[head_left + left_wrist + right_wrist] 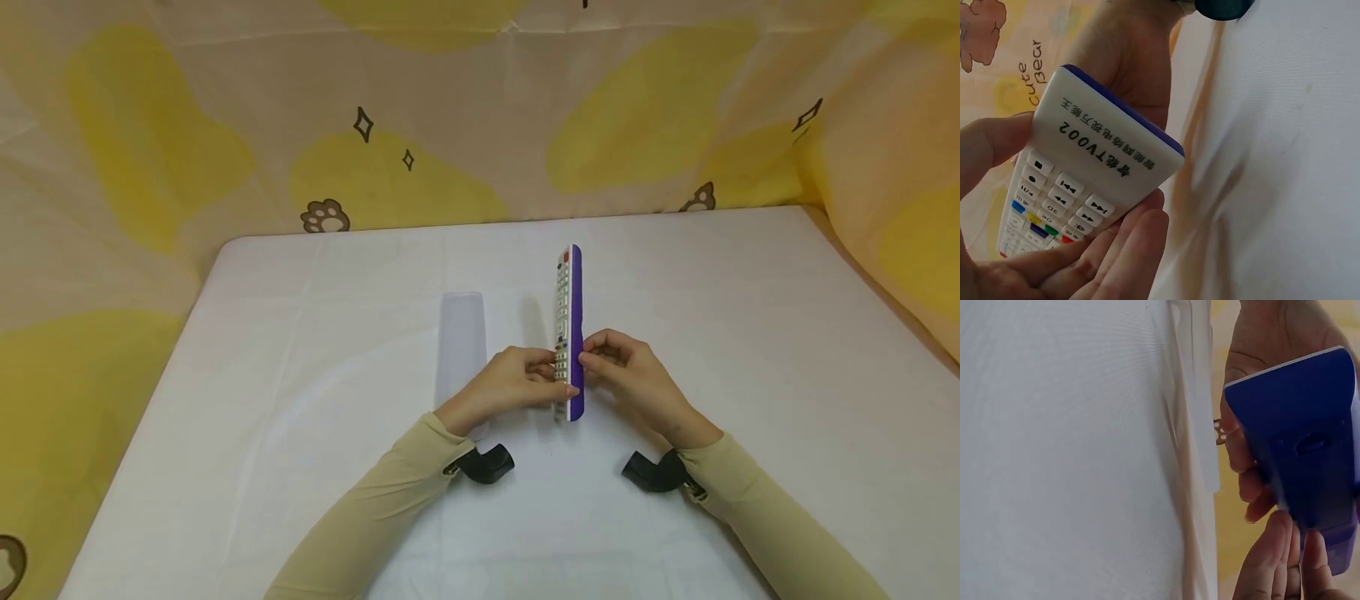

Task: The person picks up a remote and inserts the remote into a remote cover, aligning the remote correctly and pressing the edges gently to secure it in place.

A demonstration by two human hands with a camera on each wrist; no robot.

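Remote control held on edge above the worktop, keys toward nine o'clock: left hand grips its sides, presumably steadying it. Right hand, fingers bent, touches the purple back; grip undetermined. Translucent piece lies at nine. White-covered surface; patterned cloth at twelve.

Between left hand and right hand, the remote is white and purple with blue, yellow, green and red keys; below both, white cloth; beyond, beige curtain blotched yellow.
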